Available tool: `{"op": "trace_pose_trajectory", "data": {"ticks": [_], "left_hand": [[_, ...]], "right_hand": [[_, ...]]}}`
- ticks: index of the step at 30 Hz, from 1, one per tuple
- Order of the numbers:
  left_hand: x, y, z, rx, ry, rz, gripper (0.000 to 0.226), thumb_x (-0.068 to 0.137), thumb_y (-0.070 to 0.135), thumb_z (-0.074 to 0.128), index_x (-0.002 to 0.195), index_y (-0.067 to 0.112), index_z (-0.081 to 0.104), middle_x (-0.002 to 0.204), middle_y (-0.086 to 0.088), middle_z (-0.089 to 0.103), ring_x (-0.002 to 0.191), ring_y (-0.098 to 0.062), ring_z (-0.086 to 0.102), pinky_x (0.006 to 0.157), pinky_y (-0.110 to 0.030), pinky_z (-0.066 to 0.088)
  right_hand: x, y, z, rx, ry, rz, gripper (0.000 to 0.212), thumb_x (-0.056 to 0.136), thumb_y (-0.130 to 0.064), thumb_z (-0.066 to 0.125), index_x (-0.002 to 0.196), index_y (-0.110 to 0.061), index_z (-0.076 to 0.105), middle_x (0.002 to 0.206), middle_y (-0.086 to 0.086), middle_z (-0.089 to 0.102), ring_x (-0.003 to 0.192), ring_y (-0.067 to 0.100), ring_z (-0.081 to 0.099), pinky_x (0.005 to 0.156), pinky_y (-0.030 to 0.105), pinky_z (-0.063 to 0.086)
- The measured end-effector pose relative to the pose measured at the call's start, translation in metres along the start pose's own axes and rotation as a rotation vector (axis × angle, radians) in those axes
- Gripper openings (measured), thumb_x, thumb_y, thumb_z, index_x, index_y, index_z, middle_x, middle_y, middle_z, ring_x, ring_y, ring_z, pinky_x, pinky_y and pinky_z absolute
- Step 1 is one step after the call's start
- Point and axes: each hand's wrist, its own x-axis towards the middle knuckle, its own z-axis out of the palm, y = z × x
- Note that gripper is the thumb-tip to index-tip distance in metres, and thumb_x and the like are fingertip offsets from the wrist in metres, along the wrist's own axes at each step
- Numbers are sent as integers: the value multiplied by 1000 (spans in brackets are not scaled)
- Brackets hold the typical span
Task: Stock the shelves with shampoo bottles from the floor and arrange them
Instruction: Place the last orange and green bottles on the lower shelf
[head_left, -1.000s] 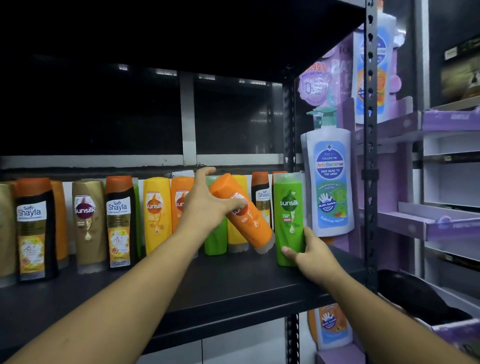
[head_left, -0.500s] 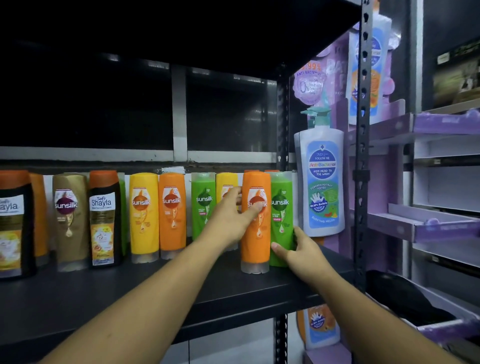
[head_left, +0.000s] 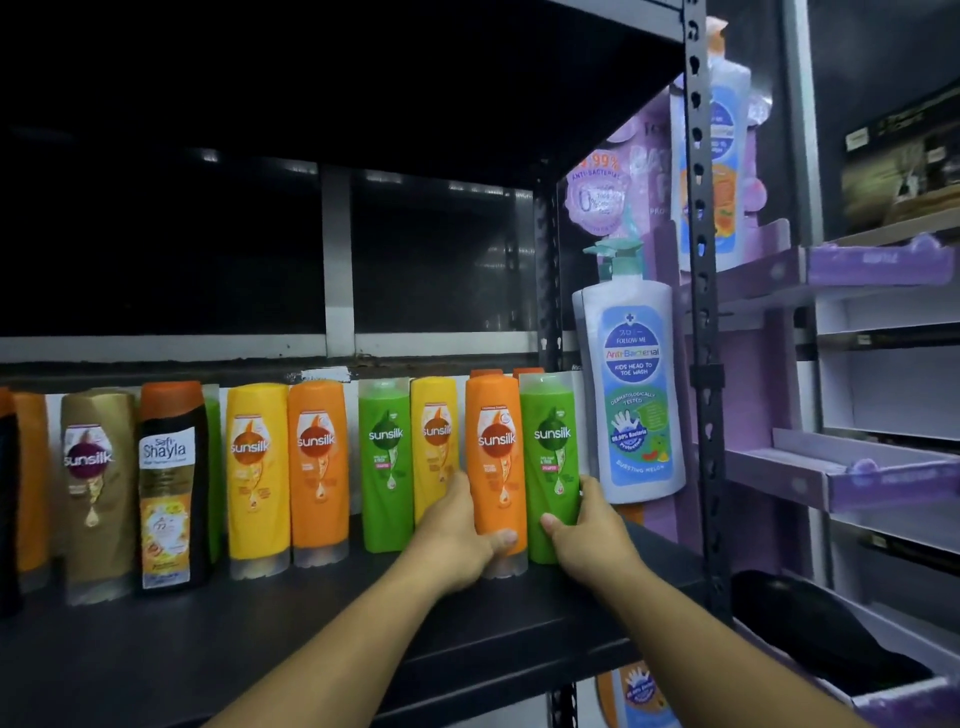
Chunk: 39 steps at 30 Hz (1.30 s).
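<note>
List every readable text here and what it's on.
"sunsilk": gold bottle, yellow bottles, orange bottle, held orange bottle, green bottle, held green bottle.
"Safi Shayla": black bottle.
"FOLLOW ME", "Anti-Bacterial", "KIDS HEAD TO TOE WASH", "DERMATOLOGICALLY TESTED", "BURSTING MELON": white pump bottle.
"99%", "ANTI-BACTERIAL": purple display card.
Smaller print: blurred.

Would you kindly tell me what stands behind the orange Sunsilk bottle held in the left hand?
An orange cap peeks over the orange Sunsilk bottle; the rest of that rear bottle is covered.

A dark metal shelf is framed by a perforated upright at 2 o'clock; purple cardboard trays are seen at 3 o'clock.
</note>
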Motion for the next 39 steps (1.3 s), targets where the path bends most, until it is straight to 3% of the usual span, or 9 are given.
{"op": "trace_pose_trajectory", "data": {"ticks": [5,13,16,20,29,36,38,39], "left_hand": [[39,9,16,152,56,-55,68,87,32,82,138,17,39,145,-6,55,130,-26,55,107,-39,45],[82,9,34,235,69,-138,70,92,30,77,141,12,32,145,-11,54,130,-32,56,104,-41,47],[84,2,43,234,132,-126,68,94,28,75,141,11,29,140,-12,57,125,-34,59,99,-42,48],[88,-4,51,220,189,-123,68,96,26,72,144,12,26,136,-13,60,119,-33,62,90,-40,50],[89,-7,55,253,211,-124,76,100,29,66,154,11,16,136,-13,60,119,-34,62,93,-43,51],[85,-10,53,336,158,-157,88,103,33,59,162,6,0,140,-15,58,123,-34,61,96,-43,51],[76,-9,49,371,108,-153,84,103,35,58,162,4,6,138,-15,59,123,-34,60,93,-40,50],[70,-8,44,386,92,-131,77,102,38,59,159,4,19,135,-15,60,120,-34,61,89,-38,50]], "right_hand": [[34,1,-4,-154,-29,59,40,97,-18,65,130,-15,44,125,7,60,114,27,58,98,40,48],[80,17,2,-244,-42,47,37,98,-21,64,127,-15,42,128,10,60,116,30,58,100,41,48],[85,24,5,-225,-37,19,35,98,-21,63,127,-17,44,124,8,62,106,24,58,98,39,49],[90,32,8,-233,-15,-8,42,94,-18,69,130,-19,48,121,6,65,111,27,62,99,44,52],[93,36,15,-427,-28,-58,33,97,-18,63,127,-12,50,118,12,64,108,30,62,93,37,52],[92,34,17,-708,-4,-38,23,101,-34,56,98,-11,60,105,11,67,98,28,64,77,32,48],[85,31,15,-784,24,-56,26,100,-38,56,96,-13,61,103,10,68,96,29,65,74,32,49],[79,28,12,-816,38,-72,27,99,-39,56,98,-13,63,103,8,68,96,29,65,73,32,49]]}}
